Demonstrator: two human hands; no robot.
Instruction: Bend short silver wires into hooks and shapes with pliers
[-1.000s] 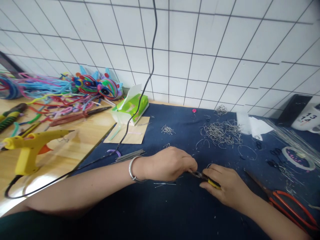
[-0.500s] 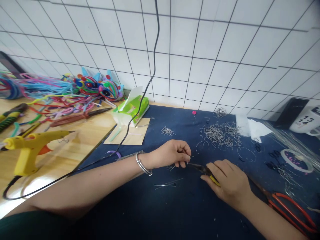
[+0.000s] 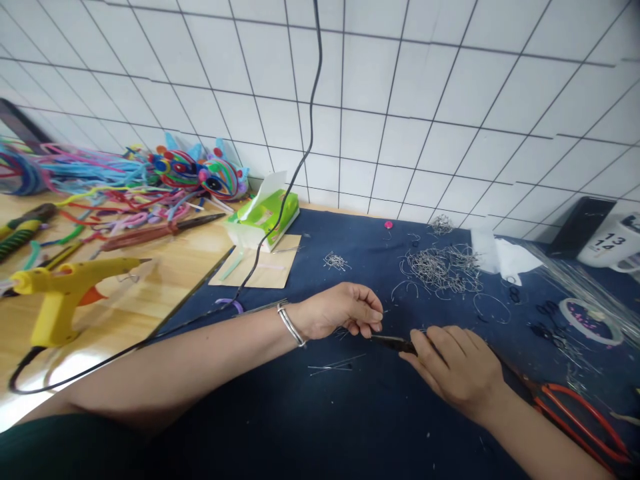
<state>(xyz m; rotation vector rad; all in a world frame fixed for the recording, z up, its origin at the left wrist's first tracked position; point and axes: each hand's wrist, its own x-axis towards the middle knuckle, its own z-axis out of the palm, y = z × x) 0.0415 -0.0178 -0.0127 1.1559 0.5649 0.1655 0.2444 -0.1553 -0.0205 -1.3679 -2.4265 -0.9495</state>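
Note:
My left hand (image 3: 350,312), with a silver bangle (image 3: 291,325) on its wrist, is closed in a pinch. What it pinches looks like a thin wire, mostly covered by the fingers. Wrapped in my right hand (image 3: 453,363) are pliers (image 3: 395,343), whose dark jaws point left and reach right up to my left fingertips. The palm covers their handles. Below my left hand, a few straight wires (image 3: 336,365) lie crossed on the dark blue cloth (image 3: 300,427). A small heap of bent wire pieces (image 3: 336,261) lies beyond it.
A large wire tangle (image 3: 443,269) lies at the back right. Orange-handled scissors (image 3: 580,417) rest by my right forearm. To the left are a yellow glue gun (image 3: 65,293), a green tissue pack (image 3: 267,217) and pipe cleaners (image 3: 100,177). A black cable (image 3: 311,127) hangs across the middle.
The pliers have turned slightly in my right hand, and their yellow handle is now hidden. Their jaws have moved a little left, closer under my left fingertips.

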